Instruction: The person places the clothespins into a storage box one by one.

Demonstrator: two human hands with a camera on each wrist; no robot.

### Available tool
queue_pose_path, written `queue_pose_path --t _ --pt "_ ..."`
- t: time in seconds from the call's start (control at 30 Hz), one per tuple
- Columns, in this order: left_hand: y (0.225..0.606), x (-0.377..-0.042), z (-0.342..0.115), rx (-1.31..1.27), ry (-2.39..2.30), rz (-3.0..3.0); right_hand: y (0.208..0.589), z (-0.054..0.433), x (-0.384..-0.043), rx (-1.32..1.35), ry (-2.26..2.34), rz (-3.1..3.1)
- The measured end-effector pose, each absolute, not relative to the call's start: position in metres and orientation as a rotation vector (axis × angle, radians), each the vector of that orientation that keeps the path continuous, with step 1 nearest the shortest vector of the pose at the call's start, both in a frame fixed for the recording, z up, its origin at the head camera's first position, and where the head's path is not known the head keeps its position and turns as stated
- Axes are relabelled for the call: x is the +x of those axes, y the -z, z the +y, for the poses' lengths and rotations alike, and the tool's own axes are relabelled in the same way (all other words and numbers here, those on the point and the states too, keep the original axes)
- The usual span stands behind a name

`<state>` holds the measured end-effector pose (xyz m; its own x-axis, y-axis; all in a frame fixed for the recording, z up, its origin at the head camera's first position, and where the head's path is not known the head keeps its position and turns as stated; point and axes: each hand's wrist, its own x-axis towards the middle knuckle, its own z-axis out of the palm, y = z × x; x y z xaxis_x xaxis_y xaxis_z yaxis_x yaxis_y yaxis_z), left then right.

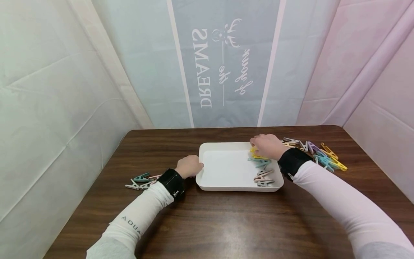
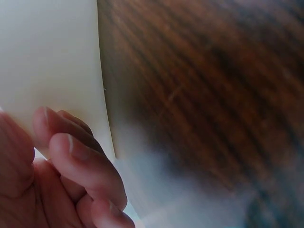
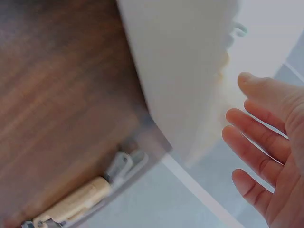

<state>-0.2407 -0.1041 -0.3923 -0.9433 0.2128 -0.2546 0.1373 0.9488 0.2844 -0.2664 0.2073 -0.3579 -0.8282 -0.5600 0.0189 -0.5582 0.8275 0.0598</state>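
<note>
Right hand (image 1: 267, 145) is over the tray's (image 1: 226, 187) far right corner, fingers straight and relaxed in the wrist view, down by a yellow peg (image 1: 258, 156); whether it touches the peg, I cannot tell. Left hand (image 1: 189, 166) rests curled against the tray's left wall, steadying it. In the tray: a few pegs along the right side, teal (image 1: 260, 162), pinkish (image 1: 263, 174), grey (image 1: 266, 183). These look light, stiff plastic, a bit slick, best pinched across the flat arms. More pegs in a pile (image 1: 318, 153) on the tabletop (image 1: 226, 223) at far right, and a small cluster (image 1: 142, 181) at left.
</note>
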Motion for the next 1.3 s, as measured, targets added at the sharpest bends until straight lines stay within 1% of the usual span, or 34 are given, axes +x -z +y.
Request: queue_pose_path --t 0.17,0.33,0.53,0.77,1.1,1.3 --pt "0.393 -0.243 -0.105 0.257 -0.371 2.829 0.330 0.220 -0.262 0.834 -0.066 -2.881" --pt "0.392 -0.246 -0.107 0.249 -0.359 2.828 0.303 0.243 -0.250 0.734 -0.142 -2.778" --pt "0.392 -0.245 -0.109 0.241 -0.349 2.832 0.290 0.271 -0.232 0.625 -0.143 -2.745" --pt "0.392 -0.243 -0.109 0.241 -0.363 2.829 0.301 0.305 -0.211 0.523 -0.120 -2.785" --pt "0.392 -0.240 -0.106 0.235 -0.373 2.817 0.340 0.353 -0.191 0.625 -0.051 -3.054" --pt "0.393 -0.243 -0.104 0.241 -0.359 2.820 0.359 0.371 -0.178 0.663 -0.006 -3.106"
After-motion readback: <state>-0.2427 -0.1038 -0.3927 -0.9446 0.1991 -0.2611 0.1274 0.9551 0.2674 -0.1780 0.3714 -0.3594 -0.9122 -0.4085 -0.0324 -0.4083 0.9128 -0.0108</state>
